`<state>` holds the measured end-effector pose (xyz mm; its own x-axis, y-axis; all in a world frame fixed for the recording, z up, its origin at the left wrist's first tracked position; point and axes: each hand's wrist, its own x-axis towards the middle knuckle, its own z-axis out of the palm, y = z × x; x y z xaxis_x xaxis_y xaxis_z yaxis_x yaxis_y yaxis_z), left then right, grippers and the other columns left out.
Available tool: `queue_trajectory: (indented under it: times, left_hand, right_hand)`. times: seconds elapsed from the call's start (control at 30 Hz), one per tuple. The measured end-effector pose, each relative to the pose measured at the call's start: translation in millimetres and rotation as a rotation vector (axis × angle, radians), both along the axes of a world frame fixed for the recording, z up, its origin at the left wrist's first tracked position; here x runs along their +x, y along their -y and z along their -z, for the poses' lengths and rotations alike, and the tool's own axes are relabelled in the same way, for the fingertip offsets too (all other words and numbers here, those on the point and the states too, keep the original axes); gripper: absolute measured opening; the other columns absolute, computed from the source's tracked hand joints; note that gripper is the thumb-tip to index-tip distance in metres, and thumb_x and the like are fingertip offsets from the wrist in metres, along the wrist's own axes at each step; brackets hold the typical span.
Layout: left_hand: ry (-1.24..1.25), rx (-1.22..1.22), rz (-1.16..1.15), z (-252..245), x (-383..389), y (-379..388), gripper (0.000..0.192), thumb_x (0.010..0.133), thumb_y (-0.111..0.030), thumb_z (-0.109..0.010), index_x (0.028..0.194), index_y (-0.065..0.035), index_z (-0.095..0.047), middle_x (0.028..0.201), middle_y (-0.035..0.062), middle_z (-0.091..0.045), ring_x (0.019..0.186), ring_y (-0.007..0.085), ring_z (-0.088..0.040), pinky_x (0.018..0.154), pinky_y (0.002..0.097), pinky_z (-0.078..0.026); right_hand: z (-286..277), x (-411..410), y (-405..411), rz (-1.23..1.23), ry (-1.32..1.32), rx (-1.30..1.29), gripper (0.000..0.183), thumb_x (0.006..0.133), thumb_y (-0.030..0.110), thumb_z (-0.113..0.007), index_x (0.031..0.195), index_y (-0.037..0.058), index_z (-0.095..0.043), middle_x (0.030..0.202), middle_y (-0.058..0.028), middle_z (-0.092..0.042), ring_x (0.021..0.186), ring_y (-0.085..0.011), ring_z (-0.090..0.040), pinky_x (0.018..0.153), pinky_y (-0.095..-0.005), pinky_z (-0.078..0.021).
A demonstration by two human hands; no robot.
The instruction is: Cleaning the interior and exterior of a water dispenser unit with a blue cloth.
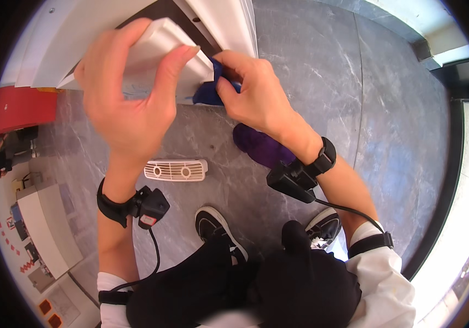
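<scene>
My left hand point(132, 82) grips a white plastic part point(185, 61) between thumb and fingers, at the opening of a large white cabinet-like unit point(230, 20). My right hand point(255, 90) pinches a dark blue cloth point(209, 92) against the right end of that part. Below them, a white slatted plastic grille point(175, 170) with two round holes lies on the grey floor. A purple cloth point(263, 145) lies on the floor, partly hidden by my right forearm.
My shoes point(218, 229) stand on the marbled floor point(312, 74). A glass door frame point(456, 164) is at the right. A red box-like object point(23, 108), a person in dark clothes point(2, 160) and a white counter point(45, 225) are at the far left.
</scene>
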<state>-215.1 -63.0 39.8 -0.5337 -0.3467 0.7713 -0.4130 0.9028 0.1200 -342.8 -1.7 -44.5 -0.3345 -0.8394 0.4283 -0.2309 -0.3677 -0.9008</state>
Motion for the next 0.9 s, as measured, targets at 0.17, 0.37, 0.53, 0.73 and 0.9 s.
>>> queue_trajectory:
  times: [0.17, 0.37, 0.53, 0.73, 0.9]
  left_hand:
    - [0.021, -0.04, 0.0, 3.5, -6.1, 7.4, 0.036, 0.064, -0.017, -0.079, 0.093, -0.0057, -0.061, 0.085, 0.0036, -0.061, 0.08, 0.0188, -0.055, 0.076, 0.0286, -0.034]
    - [-0.008, -0.032, 0.022, 0.5, -4.1, 3.8, 0.037, 0.064, -0.017, -0.079, 0.094, -0.0055, -0.061, 0.087, 0.0045, -0.061, 0.081, 0.02, -0.056, 0.077, 0.0294, -0.034]
    - [-0.003, -0.022, 0.02, 2.0, -0.7, 5.8, 0.038, 0.064, -0.016, -0.08, 0.095, -0.0048, -0.061, 0.087, 0.0048, -0.061, 0.08, 0.0205, -0.056, 0.078, 0.0296, -0.035]
    - [0.006, -0.031, 0.009, 1.5, 0.6, 5.5, 0.036, 0.067, -0.01, -0.078, 0.097, -0.0025, -0.06, 0.09, 0.0052, -0.061, 0.081, 0.0177, -0.055, 0.078, 0.0272, -0.039]
    - [-0.012, 0.012, -0.005, 2.7, 3.3, -0.1, 0.033, 0.07, -0.002, -0.075, 0.099, -0.0006, -0.06, 0.094, 0.0049, -0.061, 0.083, 0.014, -0.055, 0.077, 0.0244, -0.042]
  right_hand:
    - [24.4, -0.3, -9.3, -0.131, -0.126, 0.297, 0.016, 0.073, 0.001, -0.051, 0.086, -0.0062, -0.057, 0.077, -0.0289, -0.055, 0.074, -0.0421, -0.054, 0.064, -0.0397, -0.0452]
    - [84.8, -13.9, -37.9, -0.219, 1.115, 0.21, 0.019, 0.091, 0.013, -0.048, 0.1, 0.0007, -0.06, 0.096, -0.0012, -0.06, 0.086, -0.0097, -0.056, 0.075, -0.0231, -0.0444]
    - [94.6, 9.6, -63.5, -0.207, 1.366, 0.234, 0.022, 0.092, 0.013, -0.048, 0.106, -0.0008, -0.058, 0.102, -0.0012, -0.057, 0.094, -0.01, -0.053, 0.082, -0.0232, -0.0408]
    - [65.9, 31.4, -56.2, -0.103, 0.644, 0.112, 0.018, 0.089, 0.007, -0.052, 0.103, -0.0002, -0.061, 0.098, -0.0021, -0.056, 0.089, -0.0122, -0.051, 0.077, -0.022, -0.0397]
    - [50.5, 49.9, -28.3, 0.324, -0.357, 0.048, 0.036, 0.076, 0.002, -0.062, 0.11, -0.0022, -0.053, 0.085, -0.0122, -0.049, 0.079, -0.0234, -0.052, 0.068, -0.031, -0.0436]
